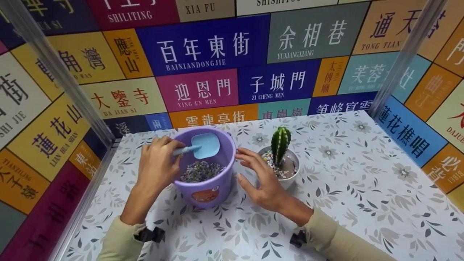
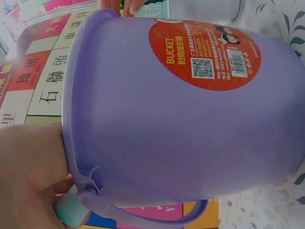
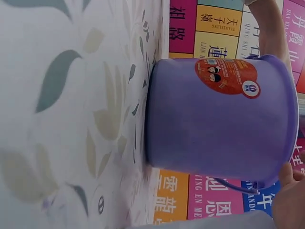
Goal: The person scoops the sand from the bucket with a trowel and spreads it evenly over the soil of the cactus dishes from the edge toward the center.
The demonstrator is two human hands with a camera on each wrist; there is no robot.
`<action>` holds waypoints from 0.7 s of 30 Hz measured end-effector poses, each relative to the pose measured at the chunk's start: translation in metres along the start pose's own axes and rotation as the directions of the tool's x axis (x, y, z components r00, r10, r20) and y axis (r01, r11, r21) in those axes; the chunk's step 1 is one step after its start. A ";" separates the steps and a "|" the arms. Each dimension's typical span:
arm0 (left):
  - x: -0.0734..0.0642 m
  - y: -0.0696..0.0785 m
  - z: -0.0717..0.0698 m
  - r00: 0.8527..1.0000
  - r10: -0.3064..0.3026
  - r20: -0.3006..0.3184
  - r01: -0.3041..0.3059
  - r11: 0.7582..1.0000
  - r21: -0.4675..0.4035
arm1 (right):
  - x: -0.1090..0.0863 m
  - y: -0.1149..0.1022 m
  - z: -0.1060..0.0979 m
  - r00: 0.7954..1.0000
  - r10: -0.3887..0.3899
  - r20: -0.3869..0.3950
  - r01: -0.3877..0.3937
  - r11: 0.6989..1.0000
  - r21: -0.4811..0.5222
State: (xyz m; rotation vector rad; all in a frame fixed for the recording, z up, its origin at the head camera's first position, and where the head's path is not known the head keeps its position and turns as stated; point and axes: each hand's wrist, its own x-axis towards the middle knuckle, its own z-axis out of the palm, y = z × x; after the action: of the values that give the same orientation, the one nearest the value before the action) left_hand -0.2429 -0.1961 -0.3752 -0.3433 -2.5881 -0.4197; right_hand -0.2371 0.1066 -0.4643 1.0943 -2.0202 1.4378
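**Blue scoop grasped above the gravel in the purple bucket**

Clock directions are given as in the head view, with 12 on the far side. The handle of the blue scoop (image 1: 206, 145) is grasped by the left hand (image 1: 158, 165), and its blade is held at the hand's 2 o'clock, within the mouth of the purple bucket (image 1: 225, 185) and above the gravel (image 1: 202, 172). The right hand (image 1: 264, 185) is placed at the bucket's 4 o'clock, its fingers loosely extended, nothing grasped; whether the rim is touched by the fingertips cannot be told.

The table's far edge is passed close behind the bucket at 12; the left edge is found beyond the left hand, at 9. Little room is left between bucket and white pot (image 1: 289, 182), at 3. The broadest stretch of floral tablecloth (image 1: 362, 185) is seen beyond the pot, toward 4.

One scoop, one bucket, one pot and one cactus (image 1: 280, 144) are counted; the gravel grains are too small to be counted.
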 end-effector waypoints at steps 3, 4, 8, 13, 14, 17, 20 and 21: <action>0.003 0.003 0.000 0.998 -0.032 0.055 0.028 0.998 0.057 | 0.006 0.002 0.008 0.999 0.052 -0.015 -0.052 0.999 0.004; 0.004 0.004 0.000 0.996 -0.044 0.071 0.038 0.996 0.081 | 0.009 0.002 0.010 0.997 0.070 -0.020 -0.070 0.998 0.006; 0.005 0.010 0.001 0.992 -0.081 0.102 0.061 0.982 0.179 | 0.017 0.004 0.019 0.988 0.154 -0.026 -0.153 0.988 0.032; 0.004 0.015 0.002 0.995 -0.072 0.071 0.049 0.959 0.280 | 0.026 0.005 0.027 0.961 0.276 -0.007 -0.275 0.959 0.071; 0.004 0.016 0.003 0.996 -0.065 0.055 0.046 0.955 0.294 | 0.027 0.005 0.028 0.956 0.294 -0.004 -0.292 0.953 0.083; 0.004 0.018 0.005 0.998 -0.057 0.012 0.050 0.942 0.331 | 0.031 0.008 0.031 0.947 0.322 0.006 -0.320 0.939 0.129; 0.006 0.023 0.007 0.997 -0.078 0.010 0.068 0.921 0.383 | 0.032 0.011 0.032 0.947 0.319 0.023 -0.318 0.929 0.188; 0.007 0.024 0.008 0.996 -0.092 0.020 0.076 0.912 0.403 | 0.032 0.011 0.032 0.948 0.318 0.029 -0.317 0.927 0.203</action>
State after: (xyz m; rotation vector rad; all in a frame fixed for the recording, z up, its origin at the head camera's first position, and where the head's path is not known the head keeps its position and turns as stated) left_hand -0.2444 -0.1699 -0.3727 -0.0946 -2.6503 0.0992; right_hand -0.2619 0.0675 -0.4602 0.8647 -2.1580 1.8437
